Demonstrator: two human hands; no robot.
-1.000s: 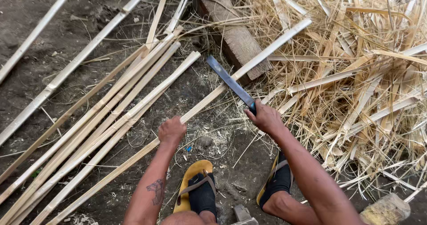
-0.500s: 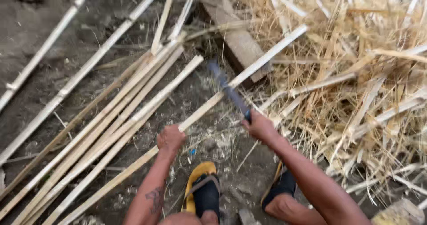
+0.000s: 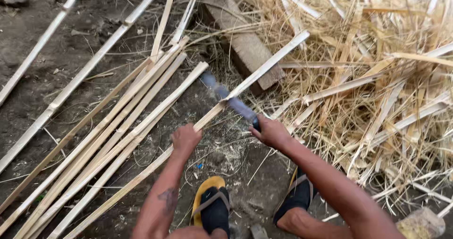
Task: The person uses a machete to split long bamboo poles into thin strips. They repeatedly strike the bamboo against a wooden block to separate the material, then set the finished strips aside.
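My left hand (image 3: 185,140) grips a long split bamboo strip (image 3: 264,66) that runs from the lower left up to the wooden block. My right hand (image 3: 270,131) is closed on the handle of a long dark-bladed knife (image 3: 231,102). The blade is blurred and lies across the strip just ahead of my left hand. Both of my feet sit below the hands in yellow-and-black sandals (image 3: 213,206).
Several split bamboo strips (image 3: 108,140) lie side by side on the dirt to the left, with two whole poles (image 3: 89,64) farther left. A wooden block (image 3: 245,45) lies behind the strip. A deep heap of bamboo shavings (image 3: 377,78) fills the right side.
The knife has come down from a raised position above the strip onto it, moving left and lower. My left hand stays on the strip.
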